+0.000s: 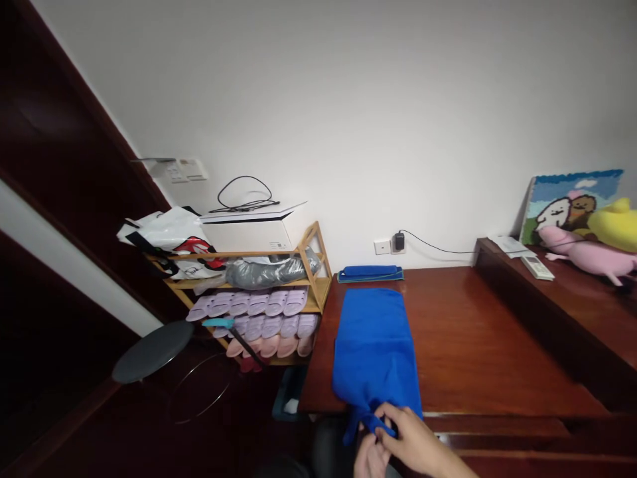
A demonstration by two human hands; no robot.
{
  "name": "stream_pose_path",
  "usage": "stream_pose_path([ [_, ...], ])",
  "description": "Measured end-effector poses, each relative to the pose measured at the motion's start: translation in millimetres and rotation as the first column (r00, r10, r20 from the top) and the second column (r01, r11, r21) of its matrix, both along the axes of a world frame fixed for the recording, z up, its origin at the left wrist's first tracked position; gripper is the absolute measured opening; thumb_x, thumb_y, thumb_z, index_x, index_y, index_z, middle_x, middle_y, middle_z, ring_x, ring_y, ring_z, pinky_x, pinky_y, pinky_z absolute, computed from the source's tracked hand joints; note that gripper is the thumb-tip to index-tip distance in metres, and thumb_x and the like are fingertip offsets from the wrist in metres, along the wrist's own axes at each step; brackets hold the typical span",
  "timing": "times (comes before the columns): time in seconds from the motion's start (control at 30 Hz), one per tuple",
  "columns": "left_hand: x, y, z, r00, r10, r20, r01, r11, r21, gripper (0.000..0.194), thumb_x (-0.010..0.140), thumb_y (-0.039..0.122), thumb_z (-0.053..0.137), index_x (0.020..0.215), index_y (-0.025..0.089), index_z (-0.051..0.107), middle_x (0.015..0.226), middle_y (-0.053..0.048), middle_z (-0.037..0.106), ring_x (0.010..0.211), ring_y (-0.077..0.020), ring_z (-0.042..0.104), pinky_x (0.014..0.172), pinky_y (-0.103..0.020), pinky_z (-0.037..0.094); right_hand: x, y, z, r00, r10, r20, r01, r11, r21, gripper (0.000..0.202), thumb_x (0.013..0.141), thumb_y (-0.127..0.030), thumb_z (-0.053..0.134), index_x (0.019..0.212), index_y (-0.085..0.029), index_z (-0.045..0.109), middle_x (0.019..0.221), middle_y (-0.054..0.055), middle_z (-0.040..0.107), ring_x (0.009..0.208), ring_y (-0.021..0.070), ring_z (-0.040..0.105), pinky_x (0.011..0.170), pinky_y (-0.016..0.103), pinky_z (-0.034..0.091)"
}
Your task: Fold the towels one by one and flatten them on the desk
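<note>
A bright blue cloth (375,338) lies lengthwise on the reddish-brown wooden table (478,345), its near end gathered at the front edge. My right hand (411,435) pinches a narrow blue strip of that near end between thumb and fingers. Just below and to the left, my left hand (372,457) is closed at the same strip, partly hidden by the right hand and the cloth. A loose blue end hangs left of the hands. Behind the spread cloth, a folded blue cloth (371,273) lies near the wall.
A wooden rack (318,295) with slippers, bags and a white box (249,231) stands left of the table. Further left is a round dark stool (153,350). On the raised right surface are a remote (537,267), a pink plush toy (580,253) and a picture (567,206).
</note>
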State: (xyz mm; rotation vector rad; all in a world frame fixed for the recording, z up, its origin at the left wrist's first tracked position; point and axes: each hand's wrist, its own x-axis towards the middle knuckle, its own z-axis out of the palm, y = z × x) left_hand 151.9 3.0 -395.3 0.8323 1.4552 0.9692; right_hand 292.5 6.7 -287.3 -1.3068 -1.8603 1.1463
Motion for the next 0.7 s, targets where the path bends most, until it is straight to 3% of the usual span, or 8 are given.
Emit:
stream_pose_path([
  [0.1,-1,-9,26.0,0.962,-0.054,0.269,0.033,0.996,0.079,0.057,0.080,0.079,0.050,0.102,0.035,0.081,0.111,-0.009,0.079,0.125,-0.0383,0.068,0.103,-0.054,0.057,12,-12,14.4,0.997,0.076,0.022,-0.077,0.996,0.052,0.056,0.080,-0.026,0.066,0.135,-0.031,0.066,0.126,0.005,0.075,0.113,0.0252,0.069,0.099,0.032,0.052],
  [0.17,-1,-8,48.3,0.963,-0.080,0.257,0.060,0.995,0.083,0.077,0.078,0.086,0.041,0.108,0.027,0.080,0.116,-0.013,0.078,0.123,-0.0392,0.068,0.103,-0.054,0.057,19,-18,16.6,0.995,0.101,0.027,-0.102,0.992,0.069,0.071,0.079,-0.024,0.067,0.149,-0.030,0.057,0.142,0.008,0.067,0.126,0.0273,0.064,0.108,0.035,0.048],
  [0.27,1,-1,79.4,0.961,-0.101,0.257,0.087,0.994,0.067,0.082,0.083,0.086,0.031,0.115,0.025,0.075,0.120,-0.015,0.077,0.119,-0.0368,0.070,0.096,-0.052,0.059,27,-22,13.0,0.997,0.073,-0.011,-0.072,0.996,0.055,0.070,0.086,-0.029,0.064,0.155,-0.030,0.051,0.127,0.008,0.073,0.107,0.0235,0.069,0.098,0.035,0.053],
  [0.37,2,7,102.8,0.941,-0.090,0.325,0.047,0.989,0.137,0.059,0.086,0.071,0.051,0.124,0.029,0.068,0.122,-0.010,0.076,0.120,-0.0317,0.070,0.095,-0.047,0.059,35,-16,4.6,0.976,0.010,-0.216,0.002,0.998,0.057,0.053,0.094,-0.045,0.061,0.145,-0.029,0.061,0.103,0.004,0.075,0.090,0.0197,0.069,0.089,0.034,0.056],
  [0.47,-1,15,121.5,0.949,-0.067,0.309,-0.005,0.974,0.227,0.056,0.081,0.046,0.067,0.134,0.030,0.061,0.129,-0.007,0.074,0.122,-0.0275,0.069,0.100,-0.042,0.057,45,1,-11.0,0.858,-0.198,-0.474,0.195,0.979,-0.057,0.052,0.090,-0.064,0.065,0.119,-0.022,0.071,0.084,0.003,0.072,0.080,0.0198,0.068,0.082,0.036,0.057],
  [0.57,-7,26,137.2,0.956,0.042,0.291,-0.107,0.971,0.213,0.053,0.081,0.036,0.063,0.133,0.026,0.061,0.128,-0.010,0.074,0.122,-0.0270,0.069,0.103,-0.040,0.056,54,18,-35.9,0.671,-0.526,-0.523,0.361,0.847,-0.389,0.053,0.078,-0.070,0.075,0.100,-0.022,0.068,0.075,0.001,0.068,0.068,0.0171,0.066,0.069,0.033,0.058],
  [0.67,-14,34,148.5,0.932,0.148,0.331,-0.188,0.978,0.094,0.048,0.084,0.039,0.058,0.130,0.023,0.062,0.126,-0.011,0.075,0.121,-0.0304,0.070,0.100,-0.044,0.058,55,22,-62.0,0.576,-0.691,-0.437,0.272,0.665,-0.695,0.050,0.077,-0.063,0.079,0.106,-0.026,0.063,0.088,0.001,0.073,0.069,0.0156,0.072,0.070,0.032,0.061],
  [0.7,-17,36,151.2,0.926,0.154,0.346,-0.184,0.981,0.055,0.047,0.087,0.043,0.056,0.129,0.023,0.063,0.125,-0.011,0.076,0.121,-0.0318,0.070,0.098,-0.045,0.059,54,22,-68.5,0.551,-0.705,-0.447,0.214,0.637,-0.741,0.050,0.079,-0.061,0.079,0.111,-0.028,0.061,0.095,0.002,0.074,0.073,0.0163,0.074,0.073,0.034,0.062],
])
